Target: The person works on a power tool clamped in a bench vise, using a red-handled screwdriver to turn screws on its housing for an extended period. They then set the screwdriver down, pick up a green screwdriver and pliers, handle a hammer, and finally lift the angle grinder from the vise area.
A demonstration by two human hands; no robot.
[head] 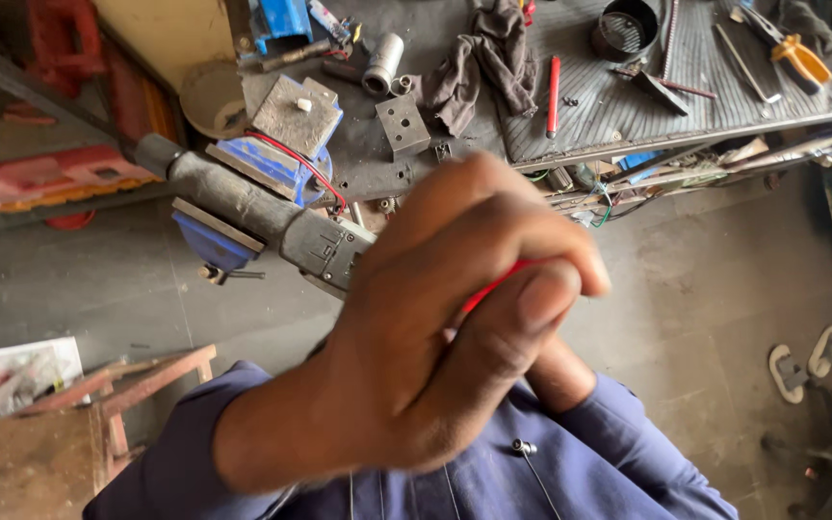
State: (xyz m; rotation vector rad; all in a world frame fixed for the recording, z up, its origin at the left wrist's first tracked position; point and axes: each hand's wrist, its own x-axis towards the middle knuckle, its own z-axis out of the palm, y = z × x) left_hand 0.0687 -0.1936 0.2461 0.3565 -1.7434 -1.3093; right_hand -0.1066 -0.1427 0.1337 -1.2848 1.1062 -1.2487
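My left hand fills the middle of the view, close to the camera, with its fingers and thumb closed around a thin red object of which only a sliver shows. A dark grey power tool with a black wrapped grip sticks out from behind this hand toward the upper left. My right forearm comes up from the lower right in a blue sleeve. The right hand itself is hidden behind the left hand.
A cluttered workbench carries a blue vise, a drilled metal block, a dark rag, a red stick-like tool, a black round container and an orange-handled tool. Sandals and a wooden stool are on the floor.
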